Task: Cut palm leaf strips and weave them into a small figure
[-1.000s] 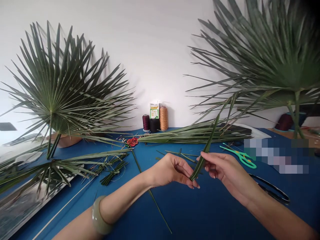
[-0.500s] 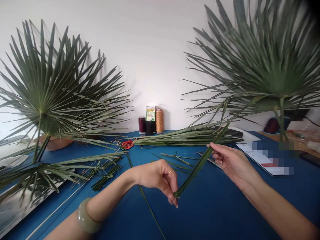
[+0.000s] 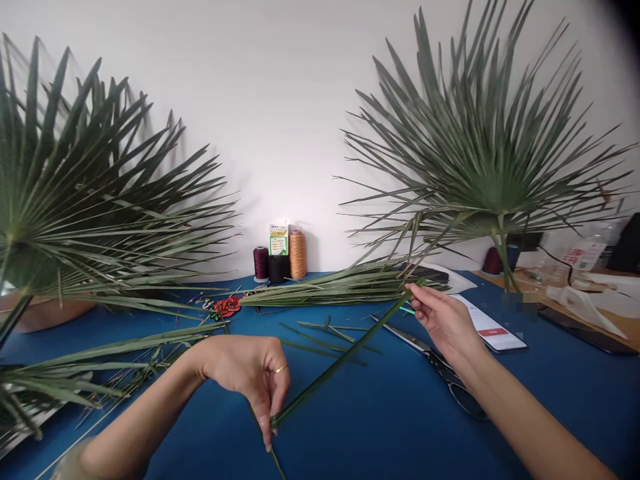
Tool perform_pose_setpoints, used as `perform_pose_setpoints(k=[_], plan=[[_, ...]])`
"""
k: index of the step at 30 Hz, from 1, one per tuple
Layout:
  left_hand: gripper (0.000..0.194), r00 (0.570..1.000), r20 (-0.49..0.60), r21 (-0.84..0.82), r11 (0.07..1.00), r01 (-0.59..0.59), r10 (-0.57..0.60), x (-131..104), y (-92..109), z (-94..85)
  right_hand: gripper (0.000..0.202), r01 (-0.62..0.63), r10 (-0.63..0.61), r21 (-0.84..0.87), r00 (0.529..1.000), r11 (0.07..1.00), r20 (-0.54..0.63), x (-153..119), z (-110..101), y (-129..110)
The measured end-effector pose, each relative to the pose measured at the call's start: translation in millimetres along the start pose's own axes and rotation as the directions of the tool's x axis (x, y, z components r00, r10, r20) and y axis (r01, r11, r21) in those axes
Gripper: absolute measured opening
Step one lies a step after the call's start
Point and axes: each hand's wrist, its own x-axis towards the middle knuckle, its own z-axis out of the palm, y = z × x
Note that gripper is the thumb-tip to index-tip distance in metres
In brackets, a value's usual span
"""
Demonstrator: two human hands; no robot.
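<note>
A long green palm leaf strip stretches slantwise between my two hands above the blue table. My left hand, with a ring on one finger, pinches its lower end between thumb and fingers. Higher up and to the right, my right hand grips the strip close to its other end. Another thin strip runs under my left hand toward the front edge; whether the fingers touch it I cannot tell. Scissors lie beneath my right forearm, their handles partly covered.
Fan palm leaves stand at both sides. Behind my hands lies a bundle of leaf strips, with thread spools by the wall. Also on the table are a red rose patch, loose strips and a phone.
My left hand has moved left and down, so the strip lies flatter and my hands are farther apart. The view has turned right, showing more of the scissors and the right side.
</note>
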Motion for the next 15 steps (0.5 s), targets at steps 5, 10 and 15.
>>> perform_pose_setpoints(k=[5,10,15], plan=[[0.017,0.915,-0.073,0.191,0.906,-0.377,0.396,-19,16,-14.0,0.021,-0.131,0.132,-0.072,0.991,0.989,0.002,7,-5,3],[0.011,0.549,-0.286,0.046,0.583,-0.811,0.786,-30,29,-3.7,0.020,-0.229,0.255,-0.208,0.961,0.951,0.105,11,-3,15],[0.004,0.328,-0.605,-0.062,0.368,-0.928,0.725,-35,43,23.1,0.014,-0.135,0.265,-0.423,0.927,0.896,0.264,-6,10,21]])
